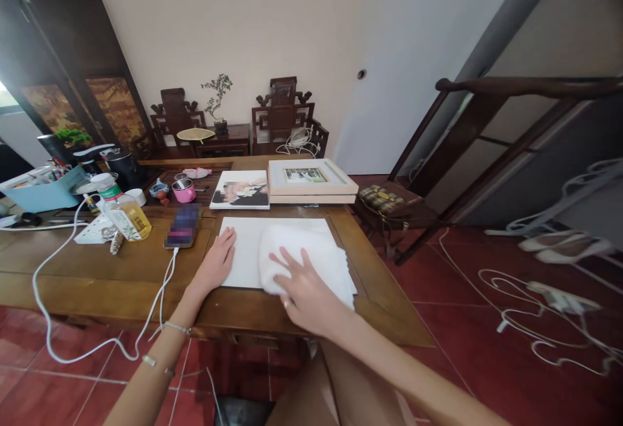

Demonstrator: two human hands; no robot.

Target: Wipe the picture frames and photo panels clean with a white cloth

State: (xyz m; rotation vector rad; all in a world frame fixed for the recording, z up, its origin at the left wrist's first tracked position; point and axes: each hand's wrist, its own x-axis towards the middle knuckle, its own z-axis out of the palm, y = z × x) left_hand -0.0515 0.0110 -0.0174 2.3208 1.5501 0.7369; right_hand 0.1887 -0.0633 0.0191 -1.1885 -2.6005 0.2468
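Observation:
On the wooden table before me lies a flat white panel (243,257), its surface plain. My left hand (220,260) rests along the panel's left edge, fingers stretched out and holding nothing. A folded white cloth (324,254) covers the panel's right part; its right edge looks scalloped. My right hand (304,289) presses down on this cloth from above, fingers spread. Just behind the panel are a picture panel (239,190) with a printed photo and, to its right, a stack of pale frames (314,191) with a small photo in the top one.
Left on the wooden table (204,309) are a phone (183,226) on a white cable, a bottle of yellow liquid (127,215), a pink cup (183,191) and a blue bin (43,191). A dark wooden chair (389,195) stands to the right; cables (525,322) lie on the red floor.

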